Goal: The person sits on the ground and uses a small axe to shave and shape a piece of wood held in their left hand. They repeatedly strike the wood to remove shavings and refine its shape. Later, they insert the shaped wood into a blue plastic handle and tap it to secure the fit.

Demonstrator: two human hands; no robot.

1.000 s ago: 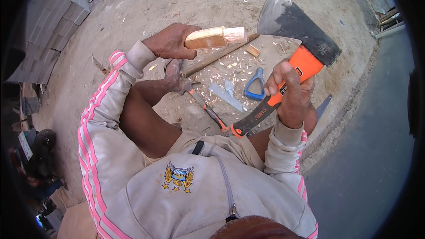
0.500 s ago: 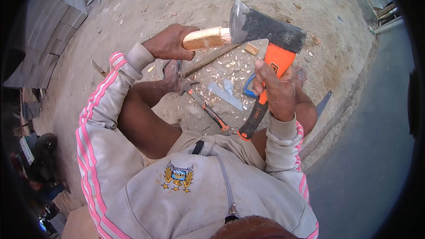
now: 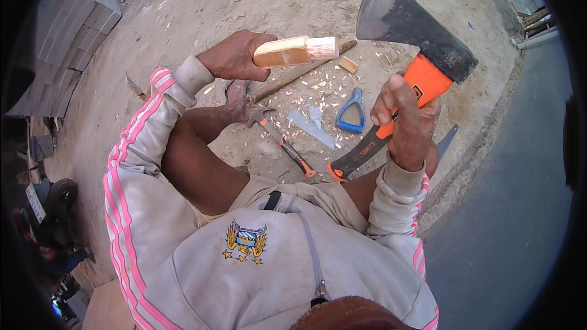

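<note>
Dusty ground (image 3: 214, 9) lies beneath. At eleven o'clock, the left grip (image 3: 235, 56) clasps a squared tan wooden piece (image 3: 284, 52), its narrower, paler end facing three; at two, the right grip (image 3: 408, 123) encloses an orange-and-black, dark-headed axe (image 3: 428, 76).

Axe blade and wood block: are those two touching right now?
Apart. The head view shows a visible gap between the axe blade and the pale end of the wood block.

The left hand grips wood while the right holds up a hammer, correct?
Not quite: the head view shows the right hand holding up an axe; the hammer lies on the ground. The left hand does grip a piece of wood.
</note>
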